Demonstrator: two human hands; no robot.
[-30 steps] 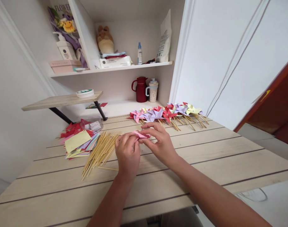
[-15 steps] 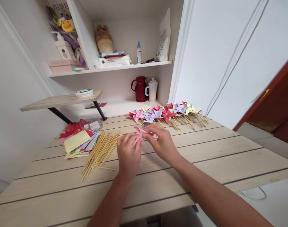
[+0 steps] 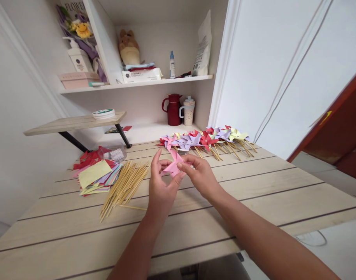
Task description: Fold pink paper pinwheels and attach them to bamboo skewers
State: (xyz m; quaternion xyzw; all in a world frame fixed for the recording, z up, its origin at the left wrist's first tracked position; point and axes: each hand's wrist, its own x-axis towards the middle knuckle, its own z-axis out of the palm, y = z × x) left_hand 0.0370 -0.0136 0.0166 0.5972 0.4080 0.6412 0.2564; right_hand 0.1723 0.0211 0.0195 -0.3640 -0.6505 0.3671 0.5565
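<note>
Over the middle of the table, my right hand (image 3: pixel 201 174) pinches a pink paper pinwheel (image 3: pixel 174 165) at its centre with thumb and fingers. The blades stand out to the left and upward. My left hand (image 3: pixel 162 186) is beside it, fingers apart and index finger raised, with its thumb at the pinwheel's lower edge. Some left fingertips pass behind the paper, so their contact is hidden. Left of that hand lies a bundle of thin wooden sticks (image 3: pixel 123 186). Several finished pinwheels (image 3: pixel 192 140) on sticks lie in a row behind my hands.
A stack of coloured paper (image 3: pixel 96 175) lies on the left, near a clear plastic bag (image 3: pixel 117 154). Behind it stands a small wooden riser (image 3: pixel 75 123) with a white round container (image 3: pixel 103 114). A red jug (image 3: pixel 174 111) and a cup (image 3: pixel 189 111) stand under the shelf (image 3: pixel 166 81).
My left hand has opened from its pinch on a blade, and its index finger has risen. The pinwheel has turned to face me more, with its blades more visible.
</note>
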